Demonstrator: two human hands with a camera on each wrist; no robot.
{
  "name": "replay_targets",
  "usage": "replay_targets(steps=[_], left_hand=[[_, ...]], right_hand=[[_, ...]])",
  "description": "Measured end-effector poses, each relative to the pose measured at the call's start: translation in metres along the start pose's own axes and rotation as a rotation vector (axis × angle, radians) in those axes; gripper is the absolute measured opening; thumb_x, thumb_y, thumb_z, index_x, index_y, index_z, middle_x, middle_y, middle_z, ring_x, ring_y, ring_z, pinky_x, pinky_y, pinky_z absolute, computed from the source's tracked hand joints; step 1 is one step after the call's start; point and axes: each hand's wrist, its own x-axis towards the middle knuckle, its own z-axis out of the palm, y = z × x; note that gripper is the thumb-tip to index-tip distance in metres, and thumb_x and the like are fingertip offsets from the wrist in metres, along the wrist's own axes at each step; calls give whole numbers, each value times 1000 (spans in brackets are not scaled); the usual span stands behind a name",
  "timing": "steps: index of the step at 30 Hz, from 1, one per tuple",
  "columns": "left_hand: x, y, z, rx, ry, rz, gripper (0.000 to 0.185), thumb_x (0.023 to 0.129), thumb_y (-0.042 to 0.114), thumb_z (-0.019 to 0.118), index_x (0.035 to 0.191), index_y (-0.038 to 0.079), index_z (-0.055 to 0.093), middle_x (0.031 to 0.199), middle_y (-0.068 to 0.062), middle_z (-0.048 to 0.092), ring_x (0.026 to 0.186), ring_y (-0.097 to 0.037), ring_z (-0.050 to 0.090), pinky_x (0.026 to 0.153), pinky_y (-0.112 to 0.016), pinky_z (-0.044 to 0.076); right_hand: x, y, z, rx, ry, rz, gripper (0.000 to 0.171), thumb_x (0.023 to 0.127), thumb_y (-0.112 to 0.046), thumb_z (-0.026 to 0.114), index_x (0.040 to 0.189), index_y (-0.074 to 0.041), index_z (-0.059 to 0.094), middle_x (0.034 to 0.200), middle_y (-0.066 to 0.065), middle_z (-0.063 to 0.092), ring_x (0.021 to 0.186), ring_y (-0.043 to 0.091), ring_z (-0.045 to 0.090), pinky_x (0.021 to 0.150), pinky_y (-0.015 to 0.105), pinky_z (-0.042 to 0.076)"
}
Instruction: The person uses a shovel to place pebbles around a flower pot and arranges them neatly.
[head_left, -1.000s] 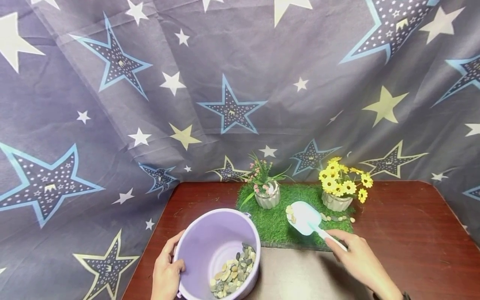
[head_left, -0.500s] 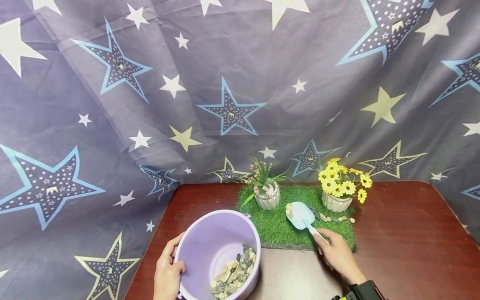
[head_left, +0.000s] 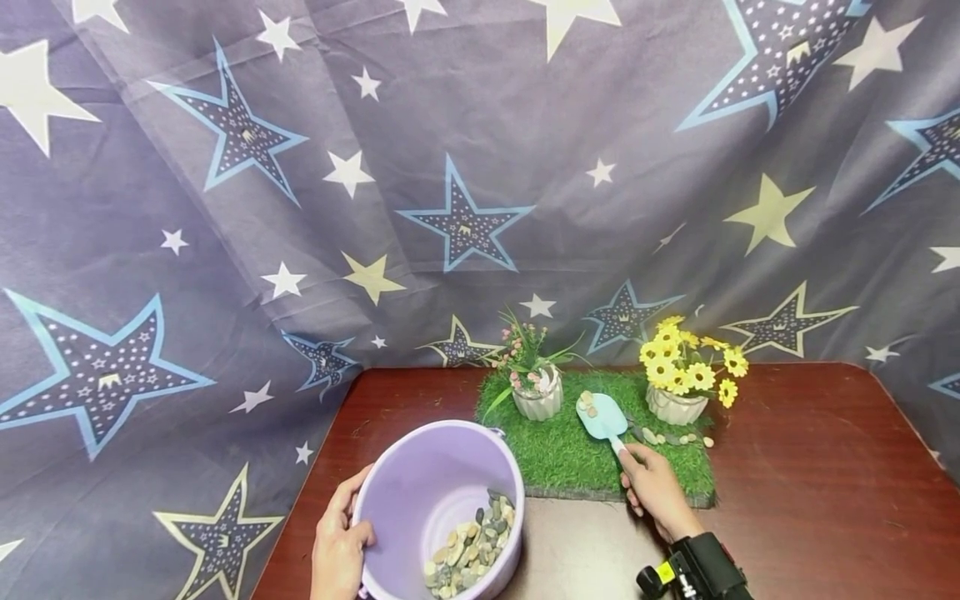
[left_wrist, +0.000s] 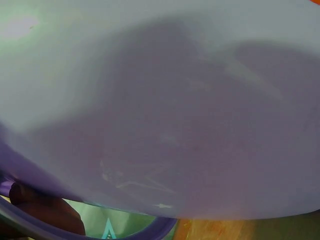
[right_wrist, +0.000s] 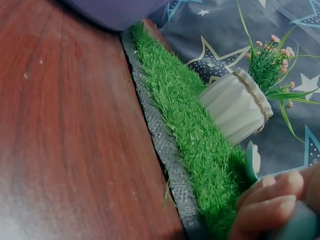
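From the head view, a smooth lilac plastic bucket (head_left: 438, 500) stands at the near edge of the glossy reddish-brown worktop (head_left: 810, 475), with a heap of rounded pebbles (head_left: 468, 554) in its bottom. The left hand (head_left: 339, 546) lies against the bucket's outer left wall, thumb hooked over the rim in a curled grip. The right hand (head_left: 651, 487) reaches forward over a shaggy green turf mat (head_left: 570, 458), fingers wrapped round the handle of a pale blue scoop (head_left: 602, 417) carrying a few pebbles between two ribbed white pots, one with pink flowers (head_left: 537, 398), one with yellow (head_left: 677, 405).

The left wrist view is filled by blurred lilac bucket wall (left_wrist: 165, 110).

The right wrist view shows curled fingertips (right_wrist: 270, 200) on the scoop's handle, above coarse turf (right_wrist: 195, 145) beside the twine-banded pot (right_wrist: 235, 107).
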Motion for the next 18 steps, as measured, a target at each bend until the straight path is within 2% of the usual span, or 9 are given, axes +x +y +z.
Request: replay_targets(steps=[7, 18], left_hand=[[2, -1, 1, -42, -1, 19, 83, 62, -17, 47, 141, 5, 61, 101, -6, 75, 85, -13, 69, 74, -23, 56], [1, 1, 2, -90, -9, 9, 84, 61, -19, 45, 141, 0, 58, 97, -5, 74, 83, -14, 69, 72, -24, 56]], right_hand=[[1, 1, 3, 95, -8, 35, 44, 110, -22, 41, 147, 3, 45, 75, 2, 50, 51, 8, 40, 45, 24, 38], [3, 0, 8, 195, -11, 50, 46, 111, -22, 37, 149, 4, 41, 76, -1, 47, 52, 5, 38, 46, 19, 37]])
